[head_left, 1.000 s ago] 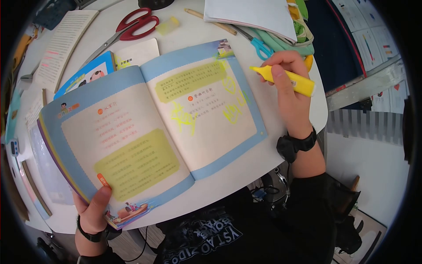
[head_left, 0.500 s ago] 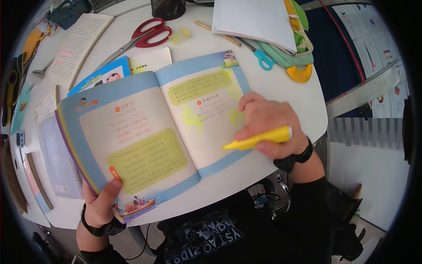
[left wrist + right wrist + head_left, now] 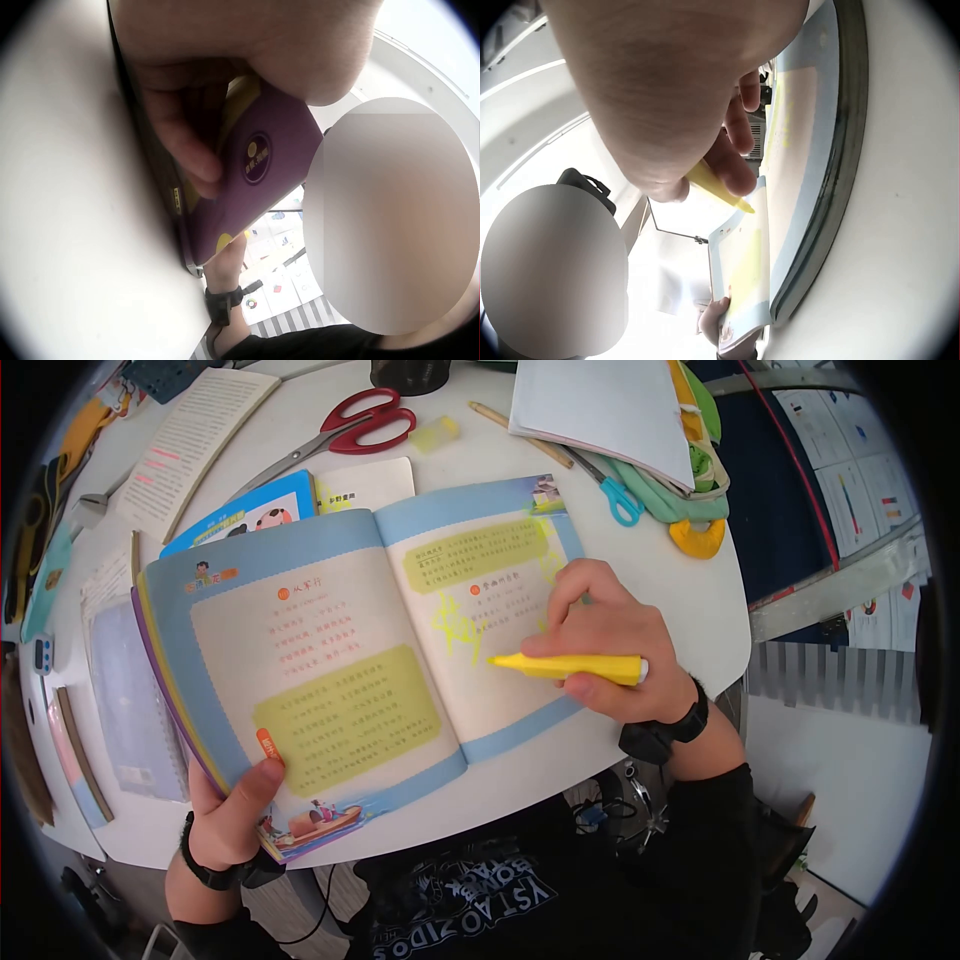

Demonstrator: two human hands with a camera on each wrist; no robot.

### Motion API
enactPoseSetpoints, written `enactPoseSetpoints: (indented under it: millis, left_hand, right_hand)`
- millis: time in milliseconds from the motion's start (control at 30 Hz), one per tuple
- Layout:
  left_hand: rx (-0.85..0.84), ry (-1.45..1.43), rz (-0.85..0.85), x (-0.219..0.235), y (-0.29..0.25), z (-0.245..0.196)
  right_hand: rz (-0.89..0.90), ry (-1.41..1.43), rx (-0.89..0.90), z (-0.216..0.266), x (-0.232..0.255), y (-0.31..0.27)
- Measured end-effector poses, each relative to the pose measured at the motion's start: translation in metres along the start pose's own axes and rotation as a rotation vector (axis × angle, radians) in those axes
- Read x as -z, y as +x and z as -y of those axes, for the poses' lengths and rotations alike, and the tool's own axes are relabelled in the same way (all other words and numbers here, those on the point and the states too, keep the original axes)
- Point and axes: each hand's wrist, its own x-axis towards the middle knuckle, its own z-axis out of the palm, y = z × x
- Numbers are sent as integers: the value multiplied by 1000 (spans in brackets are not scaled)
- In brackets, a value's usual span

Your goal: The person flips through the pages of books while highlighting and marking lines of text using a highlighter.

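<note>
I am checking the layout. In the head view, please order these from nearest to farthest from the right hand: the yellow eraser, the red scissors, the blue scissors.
From the right hand, which holds the highlighter:
1. Blue scissors, just beyond the book's top right corner.
2. Yellow eraser, farther back, toward the left.
3. Red scissors, at the far left.

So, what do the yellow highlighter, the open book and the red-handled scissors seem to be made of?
Yellow highlighter: probably plastic, smooth and uniform in colour. Open book: paper pages that look matte and printed; the purple cover, seen from the left wrist, looks like slightly glossy card. Red-handled scissors: handles likely plastic, blades grey, apparently metal.
</note>
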Motion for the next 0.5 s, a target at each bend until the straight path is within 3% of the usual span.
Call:
enactPoseSetpoints:
  millis: [67, 267, 367, 500]
  left_hand:
    - [-9, -2, -5, 0, 0, 1]
    - [27, 44, -28, 5, -3, 2]
    - [15, 68, 43, 7, -3, 0]
    - [-6, 11, -27, -1, -1, 0]
  right_hand:
    - [-110, 119, -125, -4, -5, -4]
    - [-81, 189, -191, -4, -8, -5]
    - [-103, 40, -110, -9, -7, -2]
    - [-54, 46, -62, -8, -5, -1]
